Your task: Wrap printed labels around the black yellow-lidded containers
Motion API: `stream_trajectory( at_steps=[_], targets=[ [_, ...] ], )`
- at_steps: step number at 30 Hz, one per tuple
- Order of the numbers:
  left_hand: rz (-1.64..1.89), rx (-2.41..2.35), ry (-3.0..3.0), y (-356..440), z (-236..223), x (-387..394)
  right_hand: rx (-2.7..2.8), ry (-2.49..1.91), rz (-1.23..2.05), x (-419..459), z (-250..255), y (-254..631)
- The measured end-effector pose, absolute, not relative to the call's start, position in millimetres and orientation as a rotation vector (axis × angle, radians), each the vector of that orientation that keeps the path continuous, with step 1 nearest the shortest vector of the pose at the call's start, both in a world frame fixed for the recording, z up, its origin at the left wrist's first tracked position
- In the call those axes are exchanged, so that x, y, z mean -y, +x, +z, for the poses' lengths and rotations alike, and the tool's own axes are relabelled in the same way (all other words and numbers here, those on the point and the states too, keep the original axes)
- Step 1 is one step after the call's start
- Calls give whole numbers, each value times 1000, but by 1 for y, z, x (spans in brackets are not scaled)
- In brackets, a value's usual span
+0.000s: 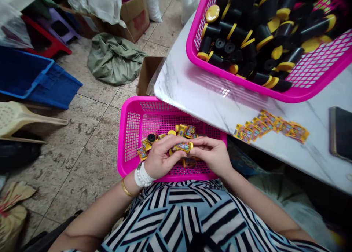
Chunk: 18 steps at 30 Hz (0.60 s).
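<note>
A small cylinder with a yellow end and a colourful printed yellow label (182, 146) lies between my hands. My left hand (162, 157), with bracelets at the wrist, grips it between thumb and fingers. The fingers of my right hand (216, 156) are pinched at its yellow end. Both hands are over a pink basket (128, 134) at my lap. Inside, partly hidden by my hands, are several labelled cylinders (189, 131) and a black round end (151, 137). To the right on the table is a fanned row of printed labels (271, 126).
A larger pink basket (236, 76) full of black cylinders with yellow ends (242, 32) stands on the white marbled table (176, 79). A phone (341, 134) lies at the right. Leftward on the floor are blue crates (55, 83), a beige stool (24, 118) and a grey-green sack (112, 59).
</note>
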<state>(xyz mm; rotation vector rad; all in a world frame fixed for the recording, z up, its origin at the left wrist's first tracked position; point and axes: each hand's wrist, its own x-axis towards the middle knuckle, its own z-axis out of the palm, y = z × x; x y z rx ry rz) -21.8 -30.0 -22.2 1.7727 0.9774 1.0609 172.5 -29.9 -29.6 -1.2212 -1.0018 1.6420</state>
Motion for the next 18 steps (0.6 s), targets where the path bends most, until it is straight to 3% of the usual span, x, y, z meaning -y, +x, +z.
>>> stream_trajectory(
  at_steps=[4,8,15,18],
  targets=[
    [1081,-964,1887,-23,-25,26,693,-1195,1919,27,-34,170],
    [1000,-1018,1829,-24,-25,28,754,-1184,1890,29,-37,166],
    [782,-1328,1397,-10,-16,42,1499,-1147,1164,41,-35,172],
    [705,-1378,1270,-2,-14,41,1662,-1119,1018,41,-39,176]
  ],
)
